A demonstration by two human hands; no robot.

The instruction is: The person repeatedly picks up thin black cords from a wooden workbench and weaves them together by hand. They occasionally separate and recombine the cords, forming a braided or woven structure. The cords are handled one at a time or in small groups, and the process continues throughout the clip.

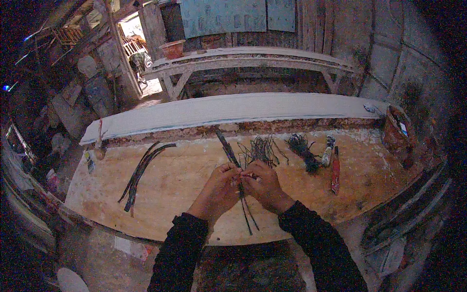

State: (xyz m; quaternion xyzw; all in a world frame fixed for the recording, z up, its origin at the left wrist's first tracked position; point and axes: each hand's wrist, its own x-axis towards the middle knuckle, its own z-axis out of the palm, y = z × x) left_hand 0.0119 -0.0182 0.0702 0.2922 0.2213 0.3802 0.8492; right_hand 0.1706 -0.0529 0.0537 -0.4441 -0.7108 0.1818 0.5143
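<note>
Both my hands meet over the middle of a light wooden tabletop (175, 194), around a narrow bundle of dark strips (225, 145). My left hand (221, 189) is closed on the strips, which stick out beyond the fingers and trail below as two thin ends. My right hand (266, 186) pinches at the same spot; whatever its fingertips grip is too small to make out for certain, but they touch the bundle. Just beyond the right hand lies a loose tangle of thin dark cords (262, 149). Another group of dark strips (141, 174) rests on the left.
Right of the tangle lie a bunched dark cord (304, 152), a small whitish object (328, 150) and a red slim tool (335, 171). A long pale board (233, 109) runs along the far edge. A brownish container (396, 130) stands at right; a bench (253, 63) is behind.
</note>
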